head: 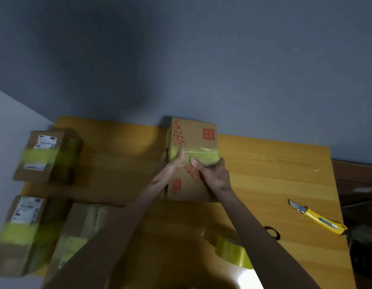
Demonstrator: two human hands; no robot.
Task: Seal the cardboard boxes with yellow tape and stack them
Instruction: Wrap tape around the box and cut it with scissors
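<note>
A wooden table (pixel 264 163) carries a printed box (pixel 193 134) far-middle, a far taped box (pixel 45 155) and near taped box (pixel 20 232) at its left edge, a tape roll (pixel 233 253) in front, and a knife (pixel 318 219) and black ring (pixel 272 231) on the right.

A yellow wooden table (pixel 264 163) stands against a dim grey-blue wall (pixel 181 59).

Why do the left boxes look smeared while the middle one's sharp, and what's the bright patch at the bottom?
Head view: the two taped boxes sit at the wide lens's edge, blurred and stretched; the printed box is crisper; the patch is glare on the table near the tape roll.
</note>
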